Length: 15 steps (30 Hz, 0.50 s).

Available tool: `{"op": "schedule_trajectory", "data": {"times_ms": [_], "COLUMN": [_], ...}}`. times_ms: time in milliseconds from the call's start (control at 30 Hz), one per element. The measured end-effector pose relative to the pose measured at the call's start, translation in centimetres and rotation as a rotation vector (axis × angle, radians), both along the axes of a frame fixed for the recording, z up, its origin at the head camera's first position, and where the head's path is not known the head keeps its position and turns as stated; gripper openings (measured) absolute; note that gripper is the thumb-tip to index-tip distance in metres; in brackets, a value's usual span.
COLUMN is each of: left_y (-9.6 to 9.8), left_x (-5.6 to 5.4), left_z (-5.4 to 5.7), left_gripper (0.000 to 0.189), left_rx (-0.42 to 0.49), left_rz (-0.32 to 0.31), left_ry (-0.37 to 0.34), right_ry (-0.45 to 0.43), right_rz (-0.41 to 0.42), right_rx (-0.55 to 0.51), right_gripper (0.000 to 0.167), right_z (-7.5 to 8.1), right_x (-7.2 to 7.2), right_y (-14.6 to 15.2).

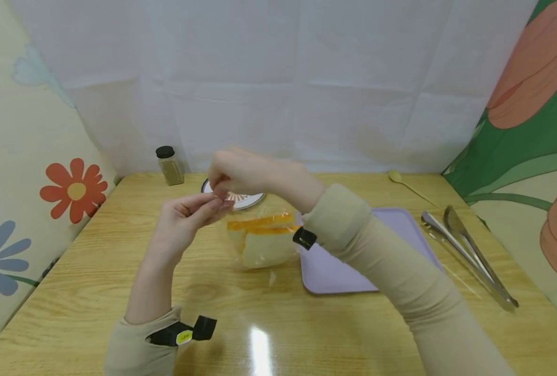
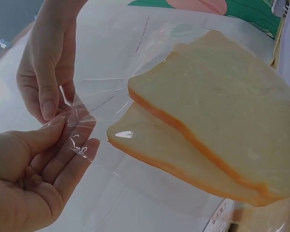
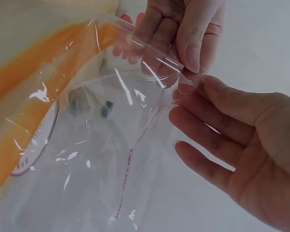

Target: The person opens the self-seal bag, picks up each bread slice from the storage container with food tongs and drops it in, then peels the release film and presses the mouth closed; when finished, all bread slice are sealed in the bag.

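A clear plastic bag (image 3: pixel 101 145) with red print along one line holds two bread slices (image 2: pixel 222 111) with orange-brown crusts. In the head view the bread hangs low over the table, left of the purple tray. My left hand (image 1: pixel 179 219) pinches a corner of the bag between thumb and fingertips. Meeting it from above, my right hand (image 1: pixel 243 169) pinches the film at the same corner. The right wrist view has both thumbs close together on the film, with the right hand's other fingers spread behind it.
Behind the hands lies a patterned plate (image 1: pixel 247 204), with a black-capped jar (image 1: pixel 171 168) further left. Beneath my right forearm is the purple tray (image 1: pixel 334 274). Metal tongs (image 1: pixel 475 256) and a gold spoon (image 1: pixel 394 176) lie on the right. A white cloth (image 1: pixel 240 104) hangs behind the table.
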<state>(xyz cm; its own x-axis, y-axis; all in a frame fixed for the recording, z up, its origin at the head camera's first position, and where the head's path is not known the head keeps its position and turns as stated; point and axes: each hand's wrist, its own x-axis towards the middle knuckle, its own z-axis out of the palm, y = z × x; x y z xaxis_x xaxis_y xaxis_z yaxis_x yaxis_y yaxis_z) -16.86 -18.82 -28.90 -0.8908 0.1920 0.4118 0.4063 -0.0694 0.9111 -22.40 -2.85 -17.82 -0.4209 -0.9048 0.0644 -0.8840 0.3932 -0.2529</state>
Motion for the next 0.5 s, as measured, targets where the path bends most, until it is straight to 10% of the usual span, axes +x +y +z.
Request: {"op": "schedule_trajectory", "data": {"times_ms": [500], "left_y": [0.28], "left_x": [0.00], "left_z": [0.15], "left_gripper": [0.021], "left_rx": [-0.006], "left_rz": [0.025], "left_ry": [0.032], "right_ry": [0.207], "right_rz": [-0.075], "right_rx": [0.079], "right_gripper": [0.033], "right_z": [-0.24], "right_x": [1.01], "right_y": [-0.03]}}
